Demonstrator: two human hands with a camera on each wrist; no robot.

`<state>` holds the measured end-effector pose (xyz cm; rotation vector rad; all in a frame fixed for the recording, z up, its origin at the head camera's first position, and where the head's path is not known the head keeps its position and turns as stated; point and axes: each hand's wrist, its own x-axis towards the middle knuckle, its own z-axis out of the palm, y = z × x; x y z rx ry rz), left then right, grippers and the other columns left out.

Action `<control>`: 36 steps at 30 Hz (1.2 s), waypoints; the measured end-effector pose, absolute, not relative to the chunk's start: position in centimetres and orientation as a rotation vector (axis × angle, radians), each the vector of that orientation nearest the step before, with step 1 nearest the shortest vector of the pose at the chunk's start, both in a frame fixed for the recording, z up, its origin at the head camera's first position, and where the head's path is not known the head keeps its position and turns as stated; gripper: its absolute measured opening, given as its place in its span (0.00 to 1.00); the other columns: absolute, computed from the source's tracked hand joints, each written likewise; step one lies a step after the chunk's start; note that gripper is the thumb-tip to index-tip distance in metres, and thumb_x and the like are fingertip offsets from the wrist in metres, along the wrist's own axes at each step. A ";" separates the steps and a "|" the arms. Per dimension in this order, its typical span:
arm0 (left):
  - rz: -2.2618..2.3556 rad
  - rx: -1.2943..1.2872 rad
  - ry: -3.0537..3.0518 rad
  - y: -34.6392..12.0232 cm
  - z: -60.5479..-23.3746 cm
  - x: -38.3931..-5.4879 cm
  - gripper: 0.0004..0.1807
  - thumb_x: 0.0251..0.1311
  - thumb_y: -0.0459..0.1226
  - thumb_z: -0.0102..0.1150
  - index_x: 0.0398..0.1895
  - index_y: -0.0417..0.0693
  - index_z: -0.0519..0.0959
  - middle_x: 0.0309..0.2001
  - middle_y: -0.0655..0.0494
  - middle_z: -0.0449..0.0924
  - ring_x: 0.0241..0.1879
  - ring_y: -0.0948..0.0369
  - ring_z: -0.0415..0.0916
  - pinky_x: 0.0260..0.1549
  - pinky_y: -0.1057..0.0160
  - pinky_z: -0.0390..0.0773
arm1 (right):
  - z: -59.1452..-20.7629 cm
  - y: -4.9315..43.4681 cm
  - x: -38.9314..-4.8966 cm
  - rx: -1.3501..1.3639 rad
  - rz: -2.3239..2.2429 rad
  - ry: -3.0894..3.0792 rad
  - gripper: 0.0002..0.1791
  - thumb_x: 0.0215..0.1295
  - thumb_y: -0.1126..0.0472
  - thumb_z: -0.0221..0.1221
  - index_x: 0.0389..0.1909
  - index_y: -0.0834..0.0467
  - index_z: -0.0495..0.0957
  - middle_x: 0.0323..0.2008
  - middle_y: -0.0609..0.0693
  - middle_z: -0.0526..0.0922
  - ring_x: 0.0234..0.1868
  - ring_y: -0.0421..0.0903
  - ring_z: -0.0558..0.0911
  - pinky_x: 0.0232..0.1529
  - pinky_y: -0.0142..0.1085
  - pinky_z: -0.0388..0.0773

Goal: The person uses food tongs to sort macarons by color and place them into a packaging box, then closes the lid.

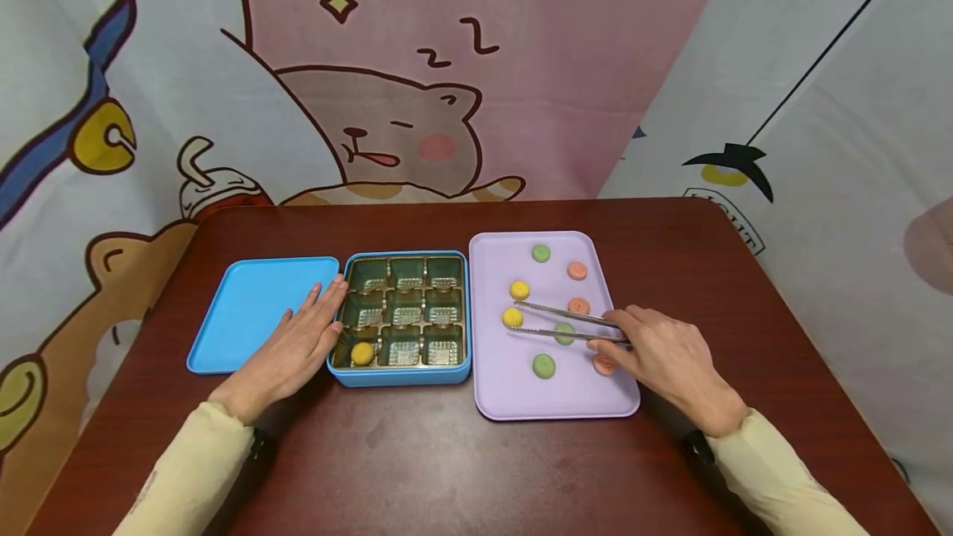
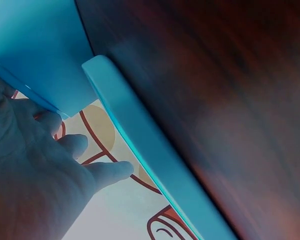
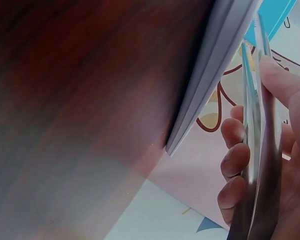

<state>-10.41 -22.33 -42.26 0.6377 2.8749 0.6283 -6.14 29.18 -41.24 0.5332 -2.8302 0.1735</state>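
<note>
My right hand [image 1: 666,358] grips metal tongs [image 1: 569,335] over the lilac tray [image 1: 499,395]. The parted tips lie either side of a small round yellow piece [image 1: 512,317], and a second yellow piece [image 1: 519,290] sits just behind. In the right wrist view, thumb and fingers hold the tongs [image 3: 262,150] from opposite sides. My left hand [image 1: 290,354] has its fingers extended, fingertips at the left wall of a blue box [image 1: 409,377]. Inside that box is a gold divided insert, with one yellow ball [image 1: 362,353] in its front-left compartment.
Green pieces [image 1: 543,366] and orange pieces [image 1: 577,270] lie scattered on the tray. Left of the box, partly beneath my left hand in the head view, is a flat blue lid [image 1: 246,304]. Everything stands on a dark brown table [image 1: 417,461] before a cartoon-printed cloth [image 1: 558,64].
</note>
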 end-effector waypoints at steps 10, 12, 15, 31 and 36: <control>0.638 0.650 2.879 -22.4 -42.4 -10.4 0.34 0.84 0.47 0.35 0.86 0.51 0.42 0.85 0.52 0.39 0.81 0.40 0.39 0.67 0.22 0.46 | -41.5 29.1 -6.4 0.561 0.163 -2.832 0.23 0.56 0.42 0.76 0.42 0.55 0.87 0.25 0.43 0.77 0.22 0.37 0.70 0.18 0.33 0.65; 0.638 0.652 2.882 -22.4 -42.4 -10.3 0.34 0.84 0.47 0.36 0.86 0.50 0.43 0.85 0.52 0.39 0.81 0.40 0.39 0.67 0.22 0.47 | -41.5 29.1 -6.4 0.566 0.161 -2.823 0.23 0.55 0.42 0.76 0.41 0.55 0.88 0.25 0.43 0.78 0.22 0.37 0.70 0.18 0.32 0.65; 0.636 0.650 2.884 -22.3 -42.5 -10.3 0.34 0.84 0.47 0.36 0.86 0.49 0.43 0.85 0.52 0.39 0.81 0.40 0.39 0.67 0.22 0.47 | -41.5 29.1 -6.4 0.571 0.165 -2.814 0.23 0.55 0.42 0.76 0.41 0.55 0.88 0.25 0.43 0.78 0.21 0.37 0.69 0.17 0.32 0.65; 0.621 0.641 2.881 -22.3 -42.3 -10.3 0.34 0.84 0.47 0.36 0.85 0.49 0.43 0.84 0.52 0.39 0.81 0.39 0.39 0.66 0.22 0.47 | -41.6 28.9 -6.6 0.577 0.177 -2.813 0.23 0.52 0.44 0.78 0.40 0.56 0.87 0.24 0.42 0.76 0.20 0.37 0.68 0.17 0.31 0.63; 0.626 0.641 2.881 -22.3 -42.3 -10.3 0.34 0.84 0.47 0.36 0.86 0.49 0.43 0.84 0.52 0.39 0.81 0.39 0.39 0.67 0.22 0.47 | -41.5 28.9 -6.6 0.576 0.173 -2.826 0.22 0.54 0.43 0.77 0.40 0.55 0.87 0.24 0.41 0.76 0.21 0.37 0.68 0.17 0.31 0.63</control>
